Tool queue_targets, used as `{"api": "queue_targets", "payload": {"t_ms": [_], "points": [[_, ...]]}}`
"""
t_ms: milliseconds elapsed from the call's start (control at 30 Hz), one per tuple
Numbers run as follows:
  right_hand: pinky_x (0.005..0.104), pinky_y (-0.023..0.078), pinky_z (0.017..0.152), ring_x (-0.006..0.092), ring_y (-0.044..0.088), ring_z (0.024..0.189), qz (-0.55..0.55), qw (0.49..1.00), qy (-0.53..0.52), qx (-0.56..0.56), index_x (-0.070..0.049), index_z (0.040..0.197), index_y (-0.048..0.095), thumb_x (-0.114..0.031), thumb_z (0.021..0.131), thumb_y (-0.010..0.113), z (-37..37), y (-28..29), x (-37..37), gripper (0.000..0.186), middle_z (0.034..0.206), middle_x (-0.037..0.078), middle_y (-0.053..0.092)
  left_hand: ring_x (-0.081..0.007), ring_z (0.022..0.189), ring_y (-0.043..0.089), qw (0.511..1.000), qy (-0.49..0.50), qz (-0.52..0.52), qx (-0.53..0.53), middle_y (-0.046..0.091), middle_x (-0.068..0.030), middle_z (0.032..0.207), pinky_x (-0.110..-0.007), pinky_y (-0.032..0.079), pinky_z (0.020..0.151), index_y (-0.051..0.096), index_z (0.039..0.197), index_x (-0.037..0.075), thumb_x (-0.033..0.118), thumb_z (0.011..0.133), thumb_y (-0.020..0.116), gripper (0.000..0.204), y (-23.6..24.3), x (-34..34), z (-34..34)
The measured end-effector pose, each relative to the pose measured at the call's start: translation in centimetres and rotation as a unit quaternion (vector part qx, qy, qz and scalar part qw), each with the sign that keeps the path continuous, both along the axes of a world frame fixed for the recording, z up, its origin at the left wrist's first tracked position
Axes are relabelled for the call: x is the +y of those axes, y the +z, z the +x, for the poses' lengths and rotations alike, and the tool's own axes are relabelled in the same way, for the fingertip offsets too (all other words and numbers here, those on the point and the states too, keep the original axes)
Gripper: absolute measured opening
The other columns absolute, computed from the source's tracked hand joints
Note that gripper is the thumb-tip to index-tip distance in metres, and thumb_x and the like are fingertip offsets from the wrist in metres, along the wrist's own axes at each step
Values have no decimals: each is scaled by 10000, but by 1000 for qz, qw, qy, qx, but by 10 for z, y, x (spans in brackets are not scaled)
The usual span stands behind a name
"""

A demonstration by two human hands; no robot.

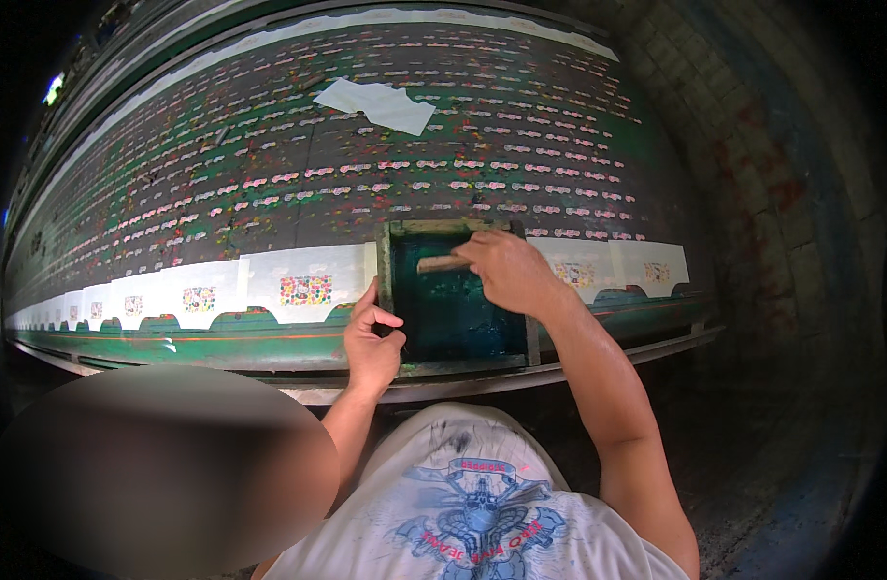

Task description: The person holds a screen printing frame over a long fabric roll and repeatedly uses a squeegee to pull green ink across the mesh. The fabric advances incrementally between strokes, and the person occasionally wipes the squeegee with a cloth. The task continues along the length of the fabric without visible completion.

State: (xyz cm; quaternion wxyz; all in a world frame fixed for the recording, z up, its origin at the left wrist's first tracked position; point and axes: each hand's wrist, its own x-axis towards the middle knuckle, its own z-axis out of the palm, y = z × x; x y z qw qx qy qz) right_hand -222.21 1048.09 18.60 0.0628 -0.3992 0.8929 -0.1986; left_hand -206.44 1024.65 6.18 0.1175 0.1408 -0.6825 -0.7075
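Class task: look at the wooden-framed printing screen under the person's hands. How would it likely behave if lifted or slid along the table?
The wooden-framed printing screen probably lifts as one stiff piece, since its rails form a closed rectangle. It looks light for its size: the left hand steadies it by one edge alone. Its dark green mesh looks wet, so it may smear if slid along the long green printing table.

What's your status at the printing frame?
Left hand grips the green wooden screen frame. Right hand holds the wooden squeegee. Nothing in the way.
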Motion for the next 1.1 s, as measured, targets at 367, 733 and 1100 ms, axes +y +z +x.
{"api": "queue_targets", "payload": {"t_ms": [367, 733, 1100], "points": [[540, 587, 1024, 434, 726, 1157, 50, 998, -41, -7, -69, 1345, 790, 69, 849, 660, 10, -8, -12, 532, 1177, 188, 778, -388, 1680, 435, 1000, -11, -25, 3, 476, -272, 1777, -451, 326, 1359, 709, 879, 89, -202, 782, 679, 308, -2, -1, 1], [504, 547, 992, 382, 695, 1105, 45, 998, -28, -16, -61, 1319, 789, 55, 761, 759, 114, 1, -2, 571, 1197, 145, 758, -408, 1662, 445, 998, -18, -34, 40, 472, -286, 1771, -474, 321, 1352, 702, 897, 93, -210, 786, 695, 322, -4, 0, 0], [493, 534, 1071, 386, 660, 1285, -41, 997, -51, -43, -74, 1356, 782, -158, 901, 868, 154, -3, 19, 471, 1344, 151, 719, -389, 1671, 433, 999, -14, -35, 3, 477, -300, 1762, -454, 307, 1339, 699, 900, 81, -212, 778, 683, 317, -1, -2, 1]]}}
